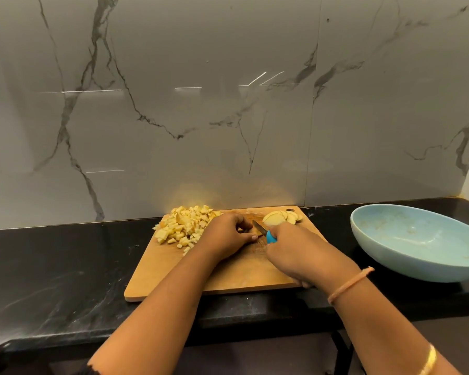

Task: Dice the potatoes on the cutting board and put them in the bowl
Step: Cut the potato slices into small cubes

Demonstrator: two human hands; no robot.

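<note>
On the cutting board [173, 274], the diced potato pile [184, 226] lay at the far left corner, and a fan of potato slices [280, 218] lay at the far right corner. At the board's middle, the right hand [295, 250] gripped the blue handle of the knife [263, 230], its blade pointing toward the left hand [228, 236]. That hand's fingers curled down beside the blade; whether they pinched a piece could not be told. The pale blue bowl [417, 244] stood on the black counter [52, 266], right of the board and apart from it.
</note>
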